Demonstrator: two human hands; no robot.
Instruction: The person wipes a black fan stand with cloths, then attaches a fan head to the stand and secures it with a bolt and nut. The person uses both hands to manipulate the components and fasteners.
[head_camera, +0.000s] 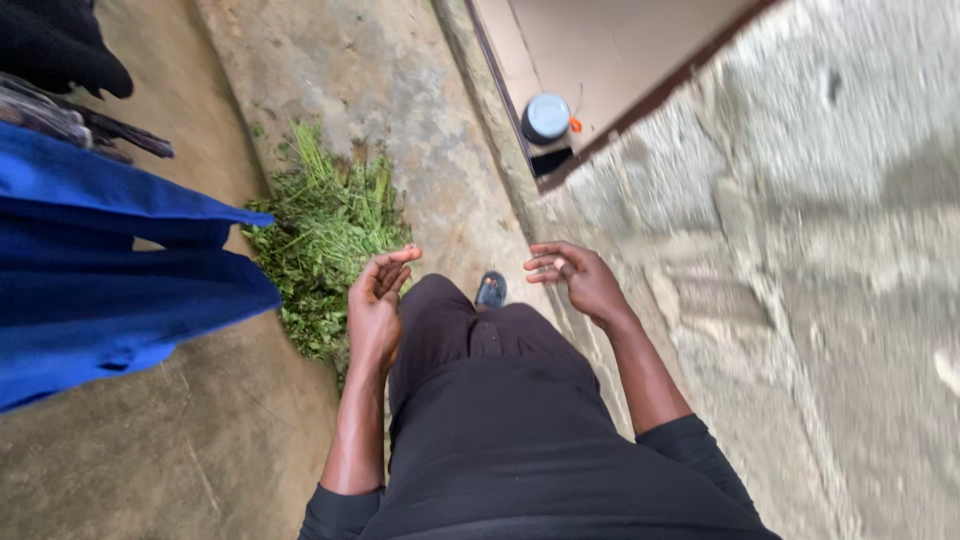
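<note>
We're standing, looking straight down: black trousers and black sleeves nearest the camera, both hands out in front at about waist level. Left hand (378, 298) is open, palm turned inward, fingers loosely curled, nothing in it. Right hand (577, 277) is open too, fingers spread and slightly bent, also empty; there is a pale spot by the fingertips, too small to tell what it is. Just past the hands, one sandalled foot (490, 290) shows on the concrete floor (200, 450). The pile of cut greens (325, 240) lies on the floor just left of the left hand and a bit ahead of it, leafy ends toward us, stalk ends pointing away; it sits loose, not bundled as far as we can see. Neither hand touches it. Status, as we judge it: greens are gathered in one heap but not picked up or in hand right now, so any handling of them is left to do. Blue cloth (110, 290) hangs at far left, dark clothing above it. Right side is a rough rendered wall (800, 250). Farthest out, a doorway with a tiled floor and a small blue-lidded pot (546, 118) just inside it, well apart from the greens.
</note>
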